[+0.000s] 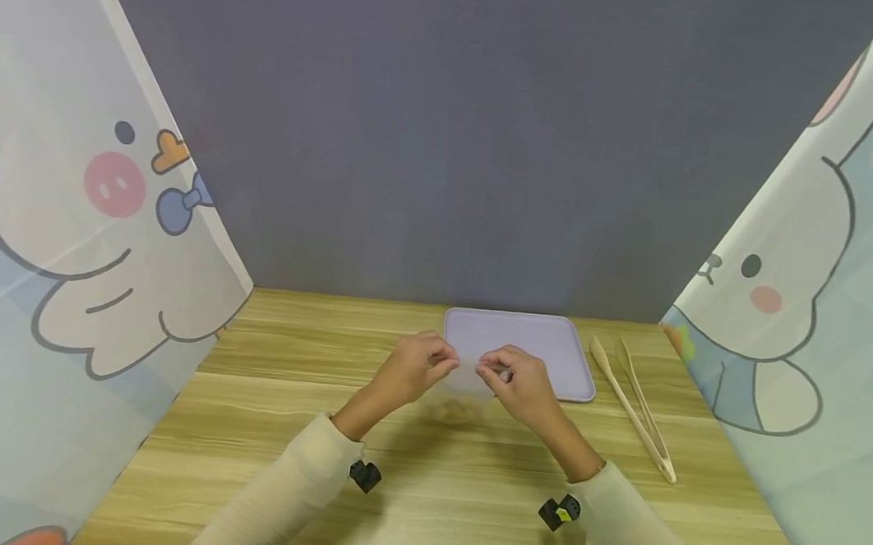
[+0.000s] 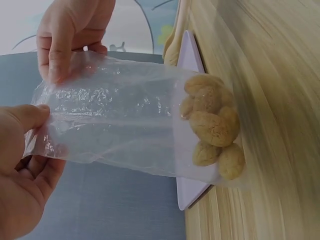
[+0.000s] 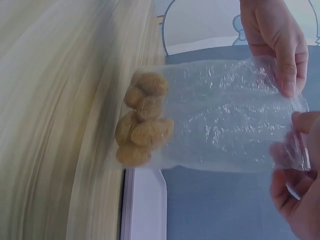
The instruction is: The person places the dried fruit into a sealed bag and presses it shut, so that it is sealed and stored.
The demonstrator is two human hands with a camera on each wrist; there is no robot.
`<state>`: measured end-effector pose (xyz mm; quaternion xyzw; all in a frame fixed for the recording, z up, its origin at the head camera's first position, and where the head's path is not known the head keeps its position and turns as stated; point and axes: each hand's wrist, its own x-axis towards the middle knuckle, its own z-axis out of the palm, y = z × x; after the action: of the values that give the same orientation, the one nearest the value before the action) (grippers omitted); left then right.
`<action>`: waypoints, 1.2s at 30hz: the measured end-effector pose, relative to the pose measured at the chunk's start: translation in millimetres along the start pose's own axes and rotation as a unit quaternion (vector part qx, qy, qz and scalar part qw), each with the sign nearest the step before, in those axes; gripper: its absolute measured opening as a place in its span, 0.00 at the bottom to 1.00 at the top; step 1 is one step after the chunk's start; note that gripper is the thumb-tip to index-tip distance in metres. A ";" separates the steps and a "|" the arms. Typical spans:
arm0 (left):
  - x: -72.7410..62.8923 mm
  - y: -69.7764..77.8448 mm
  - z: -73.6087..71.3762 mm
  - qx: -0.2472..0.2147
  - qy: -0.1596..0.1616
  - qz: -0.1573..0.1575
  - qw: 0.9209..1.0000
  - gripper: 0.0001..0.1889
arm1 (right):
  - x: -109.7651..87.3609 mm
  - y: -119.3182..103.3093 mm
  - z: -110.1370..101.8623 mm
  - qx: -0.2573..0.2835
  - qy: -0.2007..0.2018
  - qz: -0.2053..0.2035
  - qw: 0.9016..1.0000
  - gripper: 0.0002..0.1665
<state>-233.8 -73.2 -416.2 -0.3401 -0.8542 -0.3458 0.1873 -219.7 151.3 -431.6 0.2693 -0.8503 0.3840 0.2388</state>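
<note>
A clear plastic bag point(image 2: 130, 112) hangs by its upper edge between the two hands. Gathered at its bottom are several brown, rough, oval lumps point(image 3: 150, 132), whose exact kind I cannot tell. My left hand point(image 1: 415, 368) pinches one side of the bag's top between thumb and fingers. The other side is pinched by my right hand point(image 1: 521, 386) in the same way, a short gap apart from the left. In the head view the bag looks faint, and its contents show low between the forearms. Whether the bag's mouth is parted cannot be told.
Behind the hands, a pale purple tray point(image 1: 551, 357) lies on the wood-grain table point(image 1: 282, 396). Wooden tongs point(image 1: 632, 410) rest to its right. A dark grey panel point(image 1: 443, 141) stands at the back, with cartoon-printed curtains on both sides.
</note>
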 end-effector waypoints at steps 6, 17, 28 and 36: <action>0.9 3.3 0.0 0.003 -0.010 0.006 1.000 0.05 | 1.7 0.0 5.0 -0.015 0.038 -0.037 0.999 0.04; 2.7 5.6 5.6 0.006 0.000 0.024 1.000 0.02 | 2.7 -3.4 5.0 -0.001 0.006 -0.024 1.000 0.03; 1.6 4.7 1.2 -0.039 -0.017 -0.017 0.999 0.05 | 8.0 -13.0 4.1 -0.046 0.002 -0.049 0.998 0.03; -7.5 -4.7 -14.1 -0.061 -0.004 -0.079 0.995 0.03 | 7.2 -6.5 -4.6 -0.047 0.026 -0.040 0.998 0.05</action>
<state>-230.7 -89.2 -412.8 -0.2837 -0.8566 -0.4096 0.1343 -219.9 149.3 -421.1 0.2814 -0.8497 0.3401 0.2884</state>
